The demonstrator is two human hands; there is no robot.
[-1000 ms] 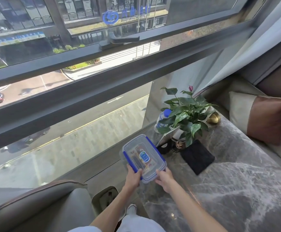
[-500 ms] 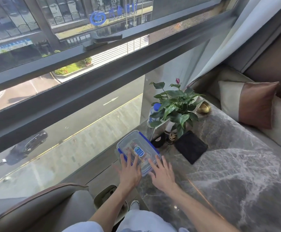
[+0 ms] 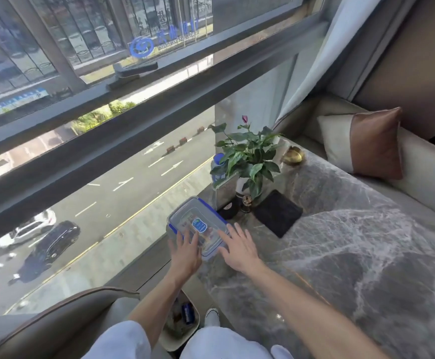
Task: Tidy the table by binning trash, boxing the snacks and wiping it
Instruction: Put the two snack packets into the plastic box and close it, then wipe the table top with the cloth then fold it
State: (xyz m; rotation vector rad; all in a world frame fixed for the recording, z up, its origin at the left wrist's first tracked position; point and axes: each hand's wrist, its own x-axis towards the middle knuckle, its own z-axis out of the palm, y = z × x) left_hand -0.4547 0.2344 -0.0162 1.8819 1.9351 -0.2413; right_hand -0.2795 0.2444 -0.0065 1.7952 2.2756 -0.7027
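A clear plastic box (image 3: 197,224) with blue clips and a closed lid lies at the near left corner of the grey marble table (image 3: 353,260); snack packets show through the lid. My left hand (image 3: 185,251) rests flat on the near part of the lid with straight, spread fingers. My right hand (image 3: 238,244) lies with spread fingers at the box's right near edge, fingertips touching it. A black cloth (image 3: 277,212) lies flat on the table to the right of the box.
A potted plant (image 3: 248,158), a blue-capped bottle (image 3: 217,165), a small dark round object (image 3: 228,209) and a gold dish (image 3: 292,155) stand at the far table end. A bin (image 3: 182,318) with trash sits on the floor between my knees. A cushioned bench with a pillow (image 3: 366,143) runs along the right.
A second ago both hands gripped the box at its near edge above the table. They have since set it down and opened, and both now lie flat on it.
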